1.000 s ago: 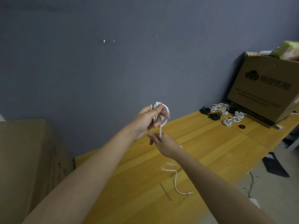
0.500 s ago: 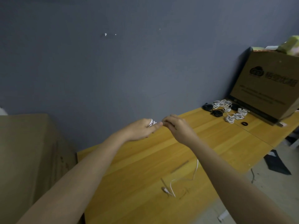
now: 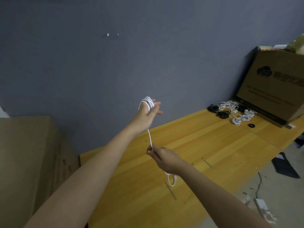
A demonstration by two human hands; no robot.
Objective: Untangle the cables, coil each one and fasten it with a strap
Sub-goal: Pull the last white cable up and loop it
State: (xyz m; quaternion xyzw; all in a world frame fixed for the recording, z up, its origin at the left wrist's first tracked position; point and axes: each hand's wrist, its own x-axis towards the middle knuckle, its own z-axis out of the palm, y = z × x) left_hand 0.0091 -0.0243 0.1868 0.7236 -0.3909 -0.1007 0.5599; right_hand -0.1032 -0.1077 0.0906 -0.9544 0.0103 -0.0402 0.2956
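Left hand (image 3: 148, 111), fingers straight w/ white cable (image 3: 150, 139) looped round them mid-frame; right hand (image 3: 162, 157) pinches the tail below — imo keep it taut, wraps even.

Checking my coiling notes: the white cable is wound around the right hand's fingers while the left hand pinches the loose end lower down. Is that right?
Not quite: the hands are swapped. In the head view the white cable is wound around the left hand, and the right hand pinches the loose end lower down, above the wooden table.

A smooth white plastic cable (image 3: 149, 137) hangs above the matt, yellowish wood-grain table (image 3: 205, 139).
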